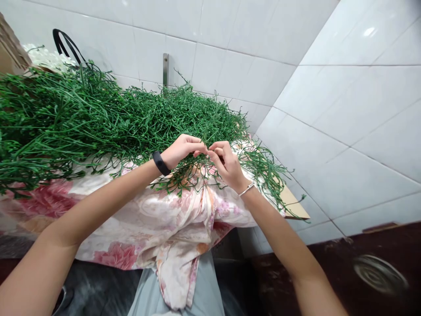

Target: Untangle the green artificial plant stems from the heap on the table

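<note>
My left hand, with a black band on the wrist, pinches at the front edge of a long heap of green artificial stems. My right hand, wearing a thin silver bracelet, meets it there with thumb and fingers closed. The fingertips of both hands nearly touch. Thin green stems spread out below the fingers, seemingly from the piece they hold, though the held part is mostly hidden. A smaller loose clump of stems lies just right of my right hand.
A flowered cloth covers the table and hangs over my lap. A board corner sticks out at the right. Behind are a tiled wall, a metal bracket, white flowers and cardboard.
</note>
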Tool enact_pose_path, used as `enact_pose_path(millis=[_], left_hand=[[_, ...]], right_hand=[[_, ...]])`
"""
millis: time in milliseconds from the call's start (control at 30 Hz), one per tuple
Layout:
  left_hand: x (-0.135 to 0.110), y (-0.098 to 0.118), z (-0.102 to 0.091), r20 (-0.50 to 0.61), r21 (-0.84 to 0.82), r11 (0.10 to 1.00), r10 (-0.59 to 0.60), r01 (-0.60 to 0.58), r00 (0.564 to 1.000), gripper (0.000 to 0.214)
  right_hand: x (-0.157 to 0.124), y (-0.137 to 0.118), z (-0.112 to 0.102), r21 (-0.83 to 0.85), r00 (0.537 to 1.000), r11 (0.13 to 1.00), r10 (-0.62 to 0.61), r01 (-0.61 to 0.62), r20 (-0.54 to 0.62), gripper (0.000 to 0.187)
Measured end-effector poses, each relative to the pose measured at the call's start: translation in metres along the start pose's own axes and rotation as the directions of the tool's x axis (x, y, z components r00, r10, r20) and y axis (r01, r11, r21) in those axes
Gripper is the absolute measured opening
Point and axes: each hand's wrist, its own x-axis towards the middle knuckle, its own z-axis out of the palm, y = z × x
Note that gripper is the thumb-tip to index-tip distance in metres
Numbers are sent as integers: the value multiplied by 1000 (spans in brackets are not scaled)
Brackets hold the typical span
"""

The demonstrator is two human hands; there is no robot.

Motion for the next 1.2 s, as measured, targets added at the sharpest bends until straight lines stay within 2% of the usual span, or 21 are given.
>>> enact_pose_path(millis=[167,233,300,367,467,533,600,667,700,767,833,900,967,1067,1133,1200], left_hand=[[3,-3,-3,28,-135,989,-57,60,998,22],[3,-2,-4,60,-126,990,-63,71,996,20],[2,-1,-4,91,-77,996,-45,52,995,19],[1,1,-3,96,-14,1000,-20,22,995,18],[-2,4,0,55,93,995,16,-21,998,17],[-5,6,1,34,199,976,83,-88,996,13],[-6,7,1,22,293,942,168,-167,986,10],[-6,9,0,-6,298,932,216,-204,976,11],[-6,10,-2,-34,260,945,215,-199,976,13],[-5,10,-4,-100,147,975,182,-167,978,19],[-4,8,-7,-156,35,989,147,-143,977,24],[-2,6,-10,-189,-38,989,133,-142,973,26],[0,4,-11,-206,-88,985,128,-149,970,26],[1,2,-11,-223,-116,984,110,-138,969,24],[1,0,-10,-229,-127,985,81,-112,970,24],[1,-2,-8,-218,-150,986,42,-76,975,25]], right_hand=[[-1,1,-1,-280,971,935,-236,219,-28,17],[-1,0,-1,-339,956,904,-291,259,-46,13],[-1,-1,-2,-333,958,912,-278,241,-66,12],[-2,-3,-2,-247,980,957,-180,154,-85,12],[-1,-5,-3,-16,997,998,55,-56,-57,13],[2,-5,-4,176,978,963,210,-207,-3,14],[5,-3,-6,361,938,868,342,-341,63,15],[7,-1,-8,452,902,788,419,-418,103,16],[8,1,-9,437,898,793,431,-425,91,16],[8,3,-10,274,922,886,388,-375,8,15],[6,5,-9,27,960,961,276,-275,-47,13],[5,5,-9,-177,984,968,171,-176,-43,15],[4,5,-9,-300,994,948,98,-110,-53,21],[3,3,-11,-377,983,924,-9,-61,-182,25],[3,1,-12,-359,954,933,-93,-16,-285,21],[3,0,-11,-333,931,941,-170,56,-323,13]])
